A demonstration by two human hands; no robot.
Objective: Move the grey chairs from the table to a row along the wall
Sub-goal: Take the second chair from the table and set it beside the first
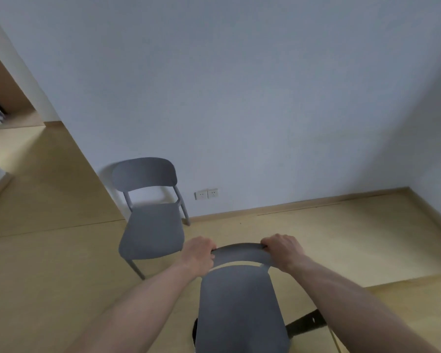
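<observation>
Held chair: a grey chair (241, 309) at the lower centre of the frame, seen from behind and above, its curved backrest toward the wall
Left hand: the left hand (199, 253) sits at the left end of the backrest top, fingers curled over the rim and gripping it
Right hand: the right hand (283, 250) sits at the right end of the same rim, fingers wrapped over it in a grip
Second chair: another grey chair (150, 212) stands left of centre, its back against the white wall (239, 85), seat facing the camera, just beside the held one but apart from it
Wall sockets: a double socket plate (206, 194) low on the wall, right of the second chair
Floor: pale wooden floor (49, 263) with a wooden skirting board (303, 203) along the wall
Upper left: a doorway (5, 98) opening to another room
</observation>
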